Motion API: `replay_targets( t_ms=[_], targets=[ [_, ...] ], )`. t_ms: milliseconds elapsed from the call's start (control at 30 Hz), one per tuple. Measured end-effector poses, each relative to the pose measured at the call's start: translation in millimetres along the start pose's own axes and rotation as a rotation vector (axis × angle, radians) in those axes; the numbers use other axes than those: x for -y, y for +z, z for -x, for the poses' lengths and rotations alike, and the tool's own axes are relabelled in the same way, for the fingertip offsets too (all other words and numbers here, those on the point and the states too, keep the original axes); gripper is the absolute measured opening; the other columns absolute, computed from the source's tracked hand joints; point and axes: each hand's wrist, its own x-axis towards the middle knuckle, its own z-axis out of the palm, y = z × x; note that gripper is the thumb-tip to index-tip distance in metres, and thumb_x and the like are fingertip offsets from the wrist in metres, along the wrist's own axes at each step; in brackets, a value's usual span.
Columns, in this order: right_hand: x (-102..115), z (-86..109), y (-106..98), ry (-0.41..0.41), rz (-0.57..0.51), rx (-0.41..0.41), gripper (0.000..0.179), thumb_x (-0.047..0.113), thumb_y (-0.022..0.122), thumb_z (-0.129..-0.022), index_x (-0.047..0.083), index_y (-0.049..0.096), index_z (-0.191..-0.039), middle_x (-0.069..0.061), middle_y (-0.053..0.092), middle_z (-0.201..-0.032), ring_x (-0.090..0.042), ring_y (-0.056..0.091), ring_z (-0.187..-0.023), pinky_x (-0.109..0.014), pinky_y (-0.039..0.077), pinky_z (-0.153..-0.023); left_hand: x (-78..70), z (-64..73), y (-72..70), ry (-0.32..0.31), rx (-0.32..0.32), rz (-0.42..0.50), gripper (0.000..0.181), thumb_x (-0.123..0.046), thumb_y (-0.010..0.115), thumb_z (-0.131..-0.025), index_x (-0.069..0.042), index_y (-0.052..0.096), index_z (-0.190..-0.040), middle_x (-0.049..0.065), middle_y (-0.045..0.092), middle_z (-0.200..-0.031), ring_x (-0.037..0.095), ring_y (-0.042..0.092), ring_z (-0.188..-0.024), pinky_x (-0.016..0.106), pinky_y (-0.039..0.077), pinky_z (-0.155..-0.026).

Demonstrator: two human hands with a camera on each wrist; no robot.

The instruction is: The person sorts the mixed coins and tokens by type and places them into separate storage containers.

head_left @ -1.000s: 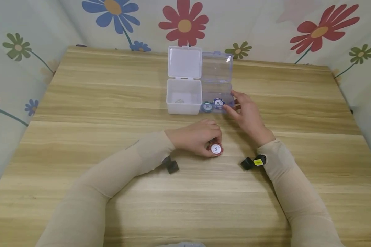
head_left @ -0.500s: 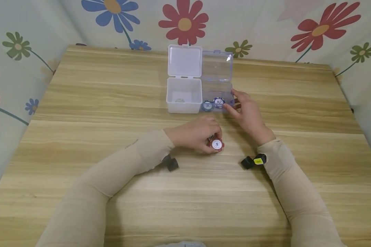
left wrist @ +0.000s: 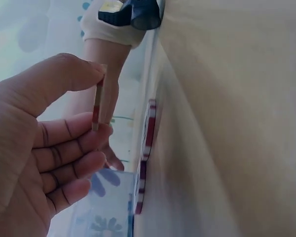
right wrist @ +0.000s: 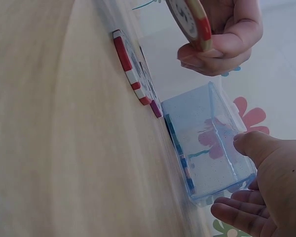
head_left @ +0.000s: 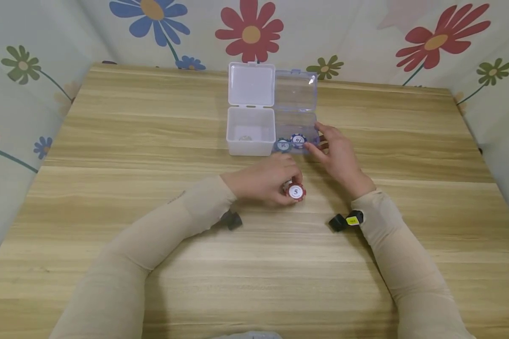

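Observation:
My left hand (head_left: pixel 263 179) pinches a red poker chip (head_left: pixel 296 192) marked 5 between thumb and fingertip, held above the table in front of the boxes. Flat on the wood below that hand lie a red-and-white chip (right wrist: pixel 128 64) and a purplish chip (left wrist: pixel 139 190), mostly hidden from the head view. My right hand (head_left: pixel 339 157) rests its thumb and fingers against the right side and front of a clear lidded box (head_left: pixel 296 117), fingers loosely extended. Inside that box lie a green chip (head_left: pixel 283 145) and a blue chip (head_left: pixel 298 140).
Left of the clear box, touching it, stands a white box (head_left: pixel 251 149) with its lid raised and a pale round piece (head_left: pixel 245 138) inside. Both boxes stand towards the back of the wooden table (head_left: pixel 152 117). A flower-patterned curtain (head_left: pixel 343 33) hangs behind.
My left hand has lifted the red chip and moved it a little away from me, closer to the boxes. The right hand stays at the clear box.

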Motion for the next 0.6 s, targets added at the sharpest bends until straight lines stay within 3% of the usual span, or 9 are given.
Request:
replay_targets(
  t_ms=[267, 600],
  targets=[
    [0, -0.5, 0, 0.002, -0.007, 0.000, 0.061, 0.022, 0.062, -0.094, -0.004, 0.038, -0.143, -0.026, 0.048, -0.138, -0.040, 0.063, -0.105, -0.046, 0.054, -0.091, 3.1, -1.1, -6.5, 0.013, -0.070, -0.042, 0.033, -0.035, 0.072, -0.081, -0.010, 0.065, -0.101, 0.002, 0.066, -0.099, 0.020, 0.054, -0.098, 0.034, 0.041, -0.097],
    [-1, -1.2, 1, -0.012, -0.021, -0.010, 0.060, 0.021, 0.062, -0.094, -0.005, 0.038, -0.142, -0.027, 0.048, -0.137, -0.040, 0.063, -0.104, -0.045, 0.055, -0.090, 6.9, -4.4, -19.0, -0.030, -0.091, -0.050, 0.033, -0.030, 0.073, -0.081, -0.008, 0.065, -0.105, 0.004, 0.067, -0.104, 0.023, 0.055, -0.106, 0.036, 0.041, -0.101]
  ],
)
